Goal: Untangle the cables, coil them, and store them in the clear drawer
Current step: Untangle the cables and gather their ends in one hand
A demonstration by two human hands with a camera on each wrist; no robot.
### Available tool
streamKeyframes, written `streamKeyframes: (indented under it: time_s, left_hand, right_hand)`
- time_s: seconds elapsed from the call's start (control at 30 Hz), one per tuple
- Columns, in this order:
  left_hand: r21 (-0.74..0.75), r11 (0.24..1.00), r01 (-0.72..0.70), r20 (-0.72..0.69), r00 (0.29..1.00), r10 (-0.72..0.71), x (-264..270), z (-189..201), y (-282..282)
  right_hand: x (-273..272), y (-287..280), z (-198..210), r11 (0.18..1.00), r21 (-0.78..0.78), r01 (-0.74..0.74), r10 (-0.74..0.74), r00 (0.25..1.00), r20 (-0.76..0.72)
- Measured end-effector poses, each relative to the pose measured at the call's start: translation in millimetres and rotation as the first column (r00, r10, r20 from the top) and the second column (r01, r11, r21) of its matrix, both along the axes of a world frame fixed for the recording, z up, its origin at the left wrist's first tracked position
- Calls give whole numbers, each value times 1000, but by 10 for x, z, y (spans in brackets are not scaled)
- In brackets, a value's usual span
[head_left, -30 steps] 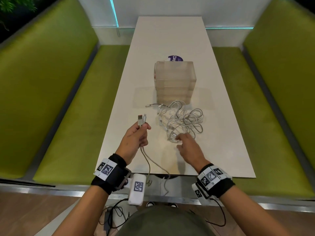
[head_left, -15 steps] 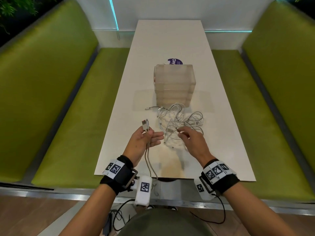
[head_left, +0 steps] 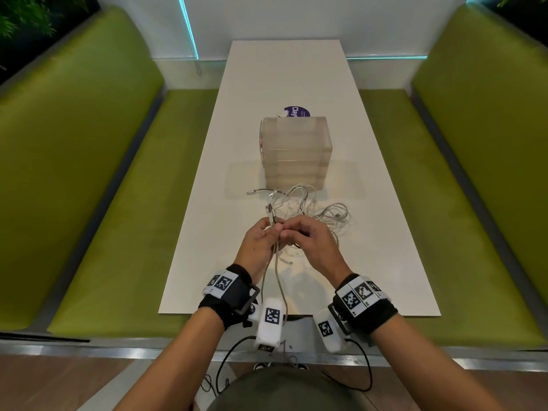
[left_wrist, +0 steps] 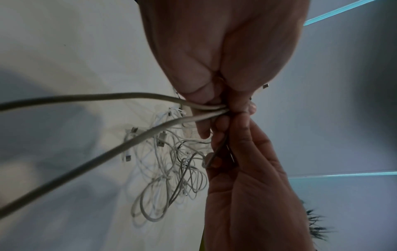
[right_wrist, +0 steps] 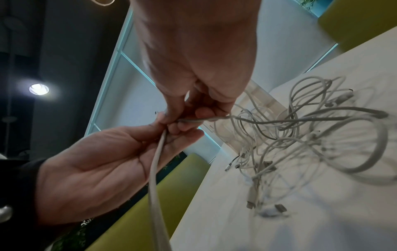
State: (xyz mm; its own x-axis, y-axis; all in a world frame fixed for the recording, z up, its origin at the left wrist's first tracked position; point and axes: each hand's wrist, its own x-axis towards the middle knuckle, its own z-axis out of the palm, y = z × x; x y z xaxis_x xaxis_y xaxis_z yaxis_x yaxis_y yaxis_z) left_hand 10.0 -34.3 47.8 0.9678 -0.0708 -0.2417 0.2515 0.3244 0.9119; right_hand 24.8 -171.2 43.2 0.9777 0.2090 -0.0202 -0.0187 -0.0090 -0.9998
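Observation:
My left hand [head_left: 271, 229] grips a grey cable [head_left: 278, 280] above the near middle of the white table [head_left: 385, 262]. The cable's plug ends [head_left: 270, 213] stick up from the fist, and two strands [left_wrist: 107, 101] hang down past the table's front edge. My right hand [head_left: 289, 232] touches the left hand and pinches a grey strand [right_wrist: 257, 121] that runs off into the tangle. The tangle of white cables [head_left: 317, 209] lies just beyond both hands. Behind it stands the clear drawer unit [head_left: 296, 149], all drawers pushed in.
A round purple sticker [head_left: 297, 111] shows behind the drawer unit. Green upholstered benches run along the left [head_left: 89, 203] and right [head_left: 474, 203] of the narrow table. Loose plugs [right_wrist: 251, 198] lie at the tangle's near edge.
My right hand has left the tangle, lifted and moved left to meet the left hand, and now pinches a strand. The left hand has shifted slightly right with the cable.

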Motion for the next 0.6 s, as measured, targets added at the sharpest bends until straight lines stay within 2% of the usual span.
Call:
streamKeyframes:
  time_s: [0.13,0.2,0.23,0.3,0.37,0.43,0.47,0.5,0.6]
  left_hand:
    - [-42,999,-23,5,1000,23,-13,25,9]
    - [-56,997,-57,5,998,57,-15,61,16]
    - [-67,994,-84,1,996,84,-10,82,35]
    - [-96,984,-152,3,988,153,8,131,104]
    - [-160,964,-212,29,975,219,38,208,208]
    - [-260,923,-283,44,952,304,72,326,364]
    - [-297,900,-320,43,937,347,93,392,450]
    - [-316,882,-351,40,923,382,109,452,535]
    - [-259,883,-392,22,911,412,124,483,678]
  right_hand:
    - [48,3,-34,993,-77,-85,87,996,14]
    - [83,-30,-87,961,-219,-169,184,982,52]
    - [104,-52,-118,913,-360,-195,244,965,96]
    - [167,-100,-182,763,-623,-171,345,923,169]
    - [273,-190,-265,632,-765,-129,387,907,167]
    - [386,-334,-388,576,-805,-143,395,911,121]
    - [435,-420,-443,606,-778,-165,372,924,94]
    - [473,-500,-481,669,-719,-187,330,942,62]
    - [481,-570,-410,773,-610,-176,233,972,14]
